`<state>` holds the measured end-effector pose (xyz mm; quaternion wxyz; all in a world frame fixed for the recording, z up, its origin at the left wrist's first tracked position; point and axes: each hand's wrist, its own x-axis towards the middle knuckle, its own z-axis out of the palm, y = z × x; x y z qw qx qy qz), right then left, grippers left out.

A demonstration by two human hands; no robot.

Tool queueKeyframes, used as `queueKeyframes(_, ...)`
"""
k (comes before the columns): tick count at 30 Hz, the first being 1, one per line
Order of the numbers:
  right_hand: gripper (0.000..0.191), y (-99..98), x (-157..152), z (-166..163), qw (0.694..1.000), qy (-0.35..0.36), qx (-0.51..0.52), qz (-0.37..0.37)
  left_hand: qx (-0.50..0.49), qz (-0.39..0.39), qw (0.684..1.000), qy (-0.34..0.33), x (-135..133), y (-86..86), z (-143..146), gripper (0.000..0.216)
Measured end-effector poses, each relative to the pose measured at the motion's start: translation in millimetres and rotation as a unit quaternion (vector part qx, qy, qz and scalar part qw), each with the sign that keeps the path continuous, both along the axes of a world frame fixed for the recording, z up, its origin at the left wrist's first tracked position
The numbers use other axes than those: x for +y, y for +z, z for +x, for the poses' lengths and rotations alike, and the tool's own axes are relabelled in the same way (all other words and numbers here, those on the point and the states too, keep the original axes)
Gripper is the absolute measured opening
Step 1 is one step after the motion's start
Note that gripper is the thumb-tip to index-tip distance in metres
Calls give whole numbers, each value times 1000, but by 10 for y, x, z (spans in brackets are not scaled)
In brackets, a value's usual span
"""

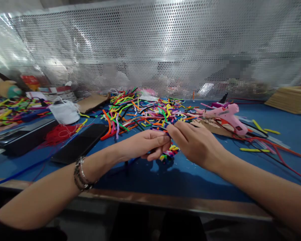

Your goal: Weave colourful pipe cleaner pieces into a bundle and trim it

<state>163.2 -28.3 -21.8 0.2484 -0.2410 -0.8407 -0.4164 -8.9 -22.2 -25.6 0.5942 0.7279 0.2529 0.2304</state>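
My left hand and my right hand meet above the blue table, fingertips pinched together. Between them shows a short bit of a dark strand that looks like a pipe cleaner; the fingers cover most of it. Just below the fingers lies a bundle of small multicoloured fuzzy pieces, partly hidden by my left hand. Behind both hands spreads a big heap of pipe cleaners in many colours.
On the right, a pink glue gun rests near cardboard, with a red cable trailing. To the left are a black phone, red thread, a black box and a white mask. A perforated metal screen stands behind.
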Motion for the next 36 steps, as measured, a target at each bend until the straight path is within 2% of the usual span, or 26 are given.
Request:
queueKeyframes(4, 26, -41, 31, 13, 999, -14, -36, 30, 14, 14, 1000, 0, 3, -10, -5, 29)
queueKeyframes(7, 27, -39, 67, 64, 999, 6, -44, 9, 15, 28, 999, -2, 23, -5, -15, 26)
queueKeyframes(10, 27, -28, 98, 107, 994, 43, -23, -95, 46, 63, 997, -6, 53, 10, -32, 25)
queueKeyframes(13, 26, 1, 88, 116, 958, 96, 46, -265, 78, 132, 988, -7, 64, 45, -56, 25)
queueKeyframes(15, 26, 28, 52, 98, 900, 124, 113, -402, 93, 217, 972, 6, 55, 74, -73, 26)
queueKeyframes(17, 26, 40, 9, 66, 806, 146, 181, -545, 114, 335, 935, 33, 39, 97, -86, 28)
queueKeyframes(20, 28, 3, -23, 8, 619, 198, 278, -707, 155, 530, 829, 84, 31, 98, -96, 31)
queueKeyframes(21, 29, -20, -18, -9, 571, 211, 300, -735, 168, 583, 789, 101, 35, 89, -97, 32)
queueKeyframes(22, 29, -42, -5, -20, 546, 217, 310, -747, 179, 623, 752, 116, 43, 78, -97, 32)
queueKeyframes(23, 30, -59, 16, -23, 557, 211, 310, -741, 187, 648, 728, 125, 53, 66, -97, 32)
queueKeyframes(24, 30, -70, 41, -18, 604, 194, 297, -714, 191, 653, 722, 130, 62, 55, -96, 31)
queueKeyframes(25, 29, -70, 70, -2, 676, 170, 272, -664, 190, 635, 737, 129, 70, 46, -94, 31)
queueKeyframes(27, 23, -42, 120, 54, 838, 121, 180, -502, 173, 547, 812, 106, 76, 35, -89, 30)
queueKeyframes(28, 21, -16, 137, 89, 900, 104, 118, -406, 159, 485, 855, 88, 75, 31, -85, 30)
queueKeyframes(29, 22, 14, 147, 124, 942, 94, 55, -316, 144, 417, 895, 70, 73, 29, -80, 29)
queueKeyframes(31, 29, 74, 146, 180, 981, 89, -48, -166, 113, 287, 950, 38, 69, 19, -69, 27)
queueKeyframes(33, 33, 113, 134, 207, 989, 89, -96, -67, 85, 192, 978, 21, 70, 2, -56, 26)
queueKeyframes(36, 36, 109, 130, 202, 988, 104, -105, -35, 61, 143, 988, 15, 75, -31, -35, 25)
